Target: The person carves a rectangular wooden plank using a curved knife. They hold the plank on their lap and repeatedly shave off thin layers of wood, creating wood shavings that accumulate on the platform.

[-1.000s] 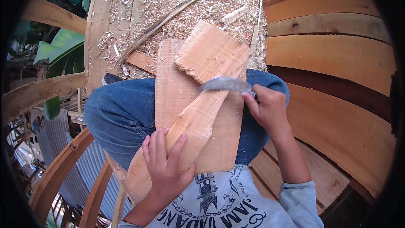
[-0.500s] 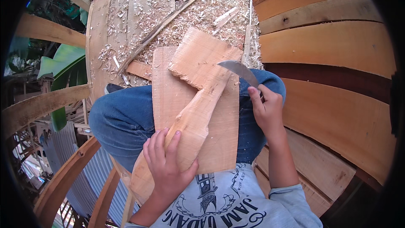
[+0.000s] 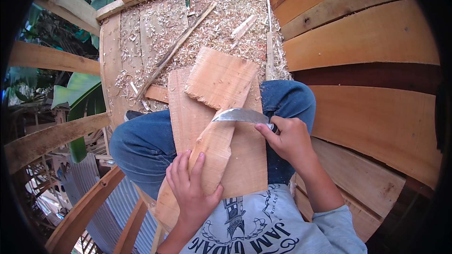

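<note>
A roughly cut wooden piece (image 3: 214,148), with a wide square end and a narrow neck, lies slantwise over a flat board (image 3: 248,164) on my lap. My left hand (image 3: 190,178) grips its near part, fingers over the left edge and thumb on the right. In my right hand (image 3: 289,141) is a knife (image 3: 241,115) with a curved blade; its dark handle is mostly hidden by my fingers. The blade lies across the neck, its tip pointing left, just below the square end. Whether the edge touches the wood I cannot tell.
Wood shavings (image 3: 226,23) cover the plank floor ahead, where a long thin stick (image 3: 176,49) and a short split piece (image 3: 243,27) lie. A plank wall (image 3: 367,33) rises at my right. Wooden rails (image 3: 56,129) stand at the left, with corrugated sheet (image 3: 120,207) below.
My right hand has brought the knife down and left, from beside the square end to across the neck. My left hand keeps its grip. The whole view has shifted slightly.
</note>
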{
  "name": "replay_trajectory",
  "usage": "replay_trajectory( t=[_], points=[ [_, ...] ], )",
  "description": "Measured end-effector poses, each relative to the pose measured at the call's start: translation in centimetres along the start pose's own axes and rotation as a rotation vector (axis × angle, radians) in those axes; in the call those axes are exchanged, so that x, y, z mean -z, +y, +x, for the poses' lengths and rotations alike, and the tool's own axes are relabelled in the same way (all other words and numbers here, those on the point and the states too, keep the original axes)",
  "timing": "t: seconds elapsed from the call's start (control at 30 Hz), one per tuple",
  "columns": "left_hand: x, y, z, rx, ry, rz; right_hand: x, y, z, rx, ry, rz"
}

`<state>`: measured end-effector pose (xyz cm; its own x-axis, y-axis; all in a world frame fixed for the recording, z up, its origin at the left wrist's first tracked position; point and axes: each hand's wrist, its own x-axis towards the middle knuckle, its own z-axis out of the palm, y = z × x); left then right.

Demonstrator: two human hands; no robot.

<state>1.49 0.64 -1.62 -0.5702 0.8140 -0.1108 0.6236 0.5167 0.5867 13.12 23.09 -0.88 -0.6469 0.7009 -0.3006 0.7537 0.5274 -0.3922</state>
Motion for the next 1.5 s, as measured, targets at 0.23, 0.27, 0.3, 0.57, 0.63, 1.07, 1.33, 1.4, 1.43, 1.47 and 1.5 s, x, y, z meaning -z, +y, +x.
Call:
replay_trajectory(
  t=[0.23,0.27,0.3,0.57,0.63,1.07,1.33,1.4,1.43,1.47,1.5],
  points=[
    [0.4,-0.1,-0.3,-0.027,-0.028,-0.013,-0.7,0.5,-1.3,-0.043,-0.040,0.077],
    [0.6,-0.1,-0.3,-0.032,-0.036,-0.018,-0.9,0.5,-1.5,-0.040,-0.042,0.109],
    [0.8,0.0,-0.3,-0.019,-0.051,-0.038,-1.0,0.3,-1.7,-0.037,-0.045,0.142],
    [2.7,0.6,0.5,0.001,-0.209,-0.110,-1.2,-0.2,-3.0,0.097,0.031,0.139],
    [3.1,0.8,0.8,0.018,-0.228,-0.117,-1.1,0.0,-3.1,0.122,0.030,0.140],
    [1.4,-0.8,-0.8,0.098,-0.139,-0.297,-1.0,-1.0,-4.0,0.193,0.011,0.105],
    [1.1,-0.5,-0.5,-0.002,-0.124,-0.199,-0.7,0.3,-2.3,0.163,0.161,-0.118],
    [1.0,-0.5,-0.5,-0.018,-0.118,-0.188,-0.2,1.5,-1.0,0.107,0.201,-0.136],
    [1.0,-0.6,-0.5,-0.032,-0.121,-0.180,0.0,1.8,-0.6,0.077,0.221,-0.144],
    [1.0,-0.6,-0.4,-0.047,-0.123,-0.173,0.0,1.7,-0.6,0.074,0.227,-0.150],
    [1.1,-0.6,-0.4,-0.036,-0.119,-0.180,0.0,1.7,-0.6,0.071,0.232,-0.156]
  ],
)
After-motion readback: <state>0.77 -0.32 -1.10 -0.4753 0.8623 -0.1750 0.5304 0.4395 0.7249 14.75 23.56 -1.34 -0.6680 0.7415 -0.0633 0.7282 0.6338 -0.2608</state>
